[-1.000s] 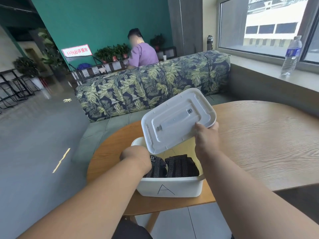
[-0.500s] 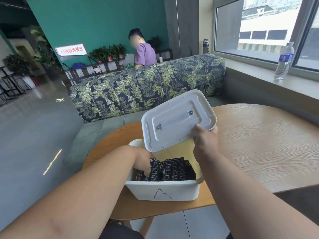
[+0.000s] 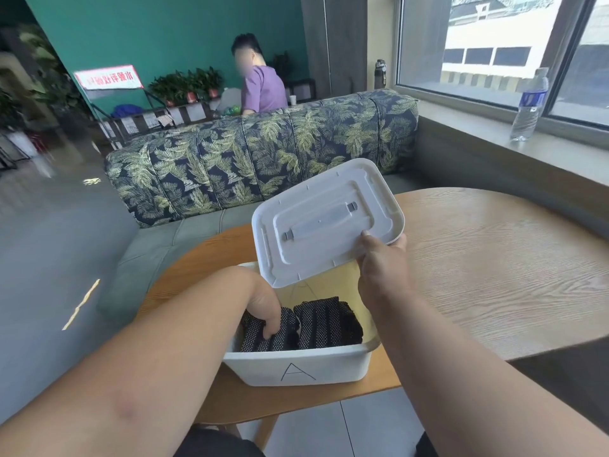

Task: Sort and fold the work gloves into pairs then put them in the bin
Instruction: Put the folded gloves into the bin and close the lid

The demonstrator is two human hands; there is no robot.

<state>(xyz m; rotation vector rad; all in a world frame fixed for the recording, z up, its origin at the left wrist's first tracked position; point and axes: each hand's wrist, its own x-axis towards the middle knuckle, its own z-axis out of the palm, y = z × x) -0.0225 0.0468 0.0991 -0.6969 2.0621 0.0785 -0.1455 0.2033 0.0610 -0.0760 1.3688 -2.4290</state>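
bin (image 3: 296,367) marked "a" sits at the near edge of the round wooden tabletop (image 3: 494,275), open at the top. your left hand (image 3: 263,308) reaches down inside it, fingers curled and pressing into the left folded glove bundle (image 3: 283,334); whether they fully grip it cannot be told. a second folded glove bundle (image 3: 326,321) lies just beside the first, to its right, both black with white dots and touching each other. your right hand (image 3: 382,268) grips the near right corner of the white lid (image 3: 326,219), thumb on the underside, holding it tilted above the bin's far side with the underside facing you. beyond the tabletop stands a leaf-patterned sofa (image 3: 263,153), with a person in a purple shirt (image 3: 263,87) behind it. a water bottle (image 3: 529,107) stands upright on the window sill at right.
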